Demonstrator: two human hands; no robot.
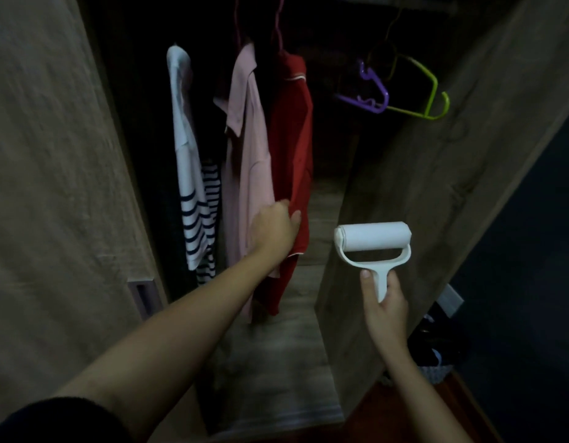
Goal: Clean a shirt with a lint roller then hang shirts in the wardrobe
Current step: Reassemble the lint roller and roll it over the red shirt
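L grip (273,231): arm extended fwd into the wardrobe (276,362). Thumb lies on the outer face of the red shirt (292,139) at its front edge, low down. The other fingers curl behind the fabric and are mostly hidden, so the grip is closed on the cloth in a pinch. R grip (385,308): wrapped round the handle of the lint roller (372,241), thumb laid along the handle's L side, roll end up. Roller pos.: held in the air in front of the R door (452,171), to the R of the red shirt and apart from it, no contact w/ any garment. Roll, yoke and handle are all white. Red shirt pos.: hung inside the wardrobe, rightmost of three garments, collar at top w/ a pale trim line. Pink shirt (248,155) hangs just beside it on the L, touching it. Further L hangs a white shirt w/ navy stripes (189,174). R of the shirts and well apart from them hang a purple hanger (374,91) and a green hanger (431,94), both bare; they overlap in view, contact cannot be told. L door (53,187) carries a recessed pull (142,298) near its inner edge. Interior is dark, so detail at the back is not readable. A dark sleeve (53,420) covers my L upper arm.
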